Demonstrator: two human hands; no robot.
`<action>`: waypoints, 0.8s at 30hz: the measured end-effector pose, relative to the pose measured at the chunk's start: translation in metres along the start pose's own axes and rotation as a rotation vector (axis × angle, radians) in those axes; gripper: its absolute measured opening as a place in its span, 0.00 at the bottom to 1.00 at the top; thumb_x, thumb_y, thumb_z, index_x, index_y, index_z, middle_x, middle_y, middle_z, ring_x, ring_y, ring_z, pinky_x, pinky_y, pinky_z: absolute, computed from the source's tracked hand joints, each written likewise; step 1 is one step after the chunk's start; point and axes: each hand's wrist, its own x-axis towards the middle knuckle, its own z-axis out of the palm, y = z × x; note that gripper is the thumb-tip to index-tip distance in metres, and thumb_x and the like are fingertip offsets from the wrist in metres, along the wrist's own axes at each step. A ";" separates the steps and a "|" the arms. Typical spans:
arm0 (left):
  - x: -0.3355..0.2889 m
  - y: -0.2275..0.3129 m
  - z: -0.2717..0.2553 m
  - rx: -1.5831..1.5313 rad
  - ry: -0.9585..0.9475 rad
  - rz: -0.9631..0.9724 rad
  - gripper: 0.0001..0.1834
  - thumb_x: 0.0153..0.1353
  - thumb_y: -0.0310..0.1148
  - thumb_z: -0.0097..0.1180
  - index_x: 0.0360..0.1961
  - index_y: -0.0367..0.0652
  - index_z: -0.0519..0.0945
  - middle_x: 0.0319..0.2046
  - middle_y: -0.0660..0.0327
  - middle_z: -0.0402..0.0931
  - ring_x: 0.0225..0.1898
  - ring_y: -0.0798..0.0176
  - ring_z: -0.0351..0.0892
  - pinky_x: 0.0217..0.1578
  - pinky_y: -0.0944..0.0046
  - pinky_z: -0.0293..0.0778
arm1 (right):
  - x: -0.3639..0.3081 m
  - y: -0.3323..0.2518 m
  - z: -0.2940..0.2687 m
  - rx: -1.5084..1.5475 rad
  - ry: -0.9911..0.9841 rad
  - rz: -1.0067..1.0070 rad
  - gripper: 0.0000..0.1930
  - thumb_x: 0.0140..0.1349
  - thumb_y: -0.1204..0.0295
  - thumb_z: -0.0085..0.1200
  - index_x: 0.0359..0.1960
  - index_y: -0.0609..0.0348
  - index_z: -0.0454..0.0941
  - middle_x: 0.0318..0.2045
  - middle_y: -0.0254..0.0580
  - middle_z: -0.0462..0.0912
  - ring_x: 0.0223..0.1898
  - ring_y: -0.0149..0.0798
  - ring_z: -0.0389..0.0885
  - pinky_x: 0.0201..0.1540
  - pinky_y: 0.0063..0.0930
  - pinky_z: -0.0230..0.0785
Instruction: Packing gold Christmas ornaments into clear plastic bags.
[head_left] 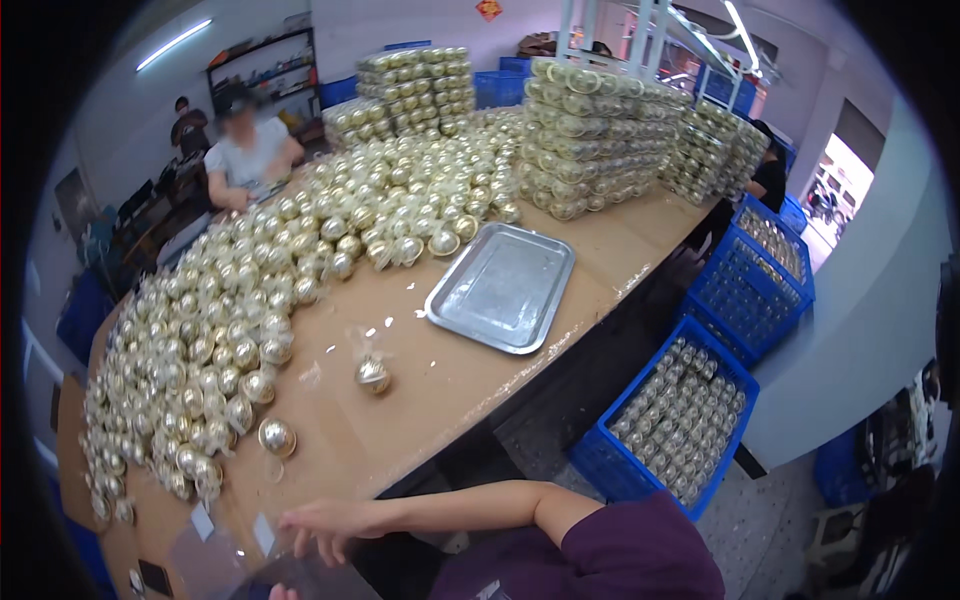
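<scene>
My right hand (pixel 325 522) reaches in over the near left table edge, its fingers apart and nothing visibly held. Just below it, only a few fingertips of my left hand (pixel 283 592) show at the lower border; the rest is cut off. Beside them lies a clear plastic sheet or bag (pixel 205 560), with a small white card (pixel 263 533) by my right fingers and another white card (pixel 202 522) farther left. One shiny gold-silver ball (pixel 277 437) sits apart beyond my hands. A second ball (pixel 373 375), with clear wrapping bunched on top, lies farther in.
A big heap of wrapped balls (pixel 240 320) covers the table's left and far side. An empty metal tray (pixel 500 290) lies near the right edge, before stacked clear packs (pixel 590 140). Blue crates (pixel 745 385) of balls stand at right. A person (pixel 250 150) works across the table.
</scene>
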 end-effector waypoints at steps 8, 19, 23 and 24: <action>0.011 0.027 0.071 -0.254 0.017 0.017 0.11 0.58 0.26 0.55 0.43 0.41 0.82 0.47 0.56 0.79 0.54 0.48 0.75 0.58 0.42 0.65 | -0.068 -0.026 -0.019 0.015 0.376 -0.268 0.42 0.59 0.74 0.60 0.69 0.58 0.45 0.46 0.48 0.76 0.34 0.34 0.81 0.28 0.25 0.79; 0.051 0.033 0.075 -0.543 -0.413 -0.016 0.32 0.51 0.52 0.63 0.58 0.60 0.75 0.69 0.51 0.51 0.68 0.42 0.49 0.62 0.40 0.54 | -0.102 -0.048 -0.050 -1.710 0.426 -0.420 0.27 0.42 0.47 0.64 0.36 0.56 0.77 0.26 0.42 0.77 0.27 0.45 0.79 0.31 0.38 0.69; 0.084 0.026 0.069 -0.388 -0.446 -0.131 0.35 0.42 0.55 0.68 0.51 0.49 0.78 0.53 0.50 0.72 0.51 0.48 0.73 0.46 0.51 0.71 | -0.109 -0.045 -0.050 -1.728 0.385 -0.568 0.24 0.46 0.43 0.58 0.26 0.53 0.78 0.16 0.37 0.72 0.19 0.42 0.75 0.26 0.35 0.66; 0.088 0.025 0.070 -0.533 -0.539 -0.200 0.33 0.42 0.53 0.70 0.46 0.45 0.80 0.44 0.51 0.80 0.43 0.50 0.81 0.41 0.55 0.75 | -0.108 -0.045 -0.050 -1.702 0.390 -0.636 0.25 0.47 0.41 0.57 0.24 0.52 0.78 0.14 0.36 0.71 0.18 0.42 0.74 0.25 0.34 0.66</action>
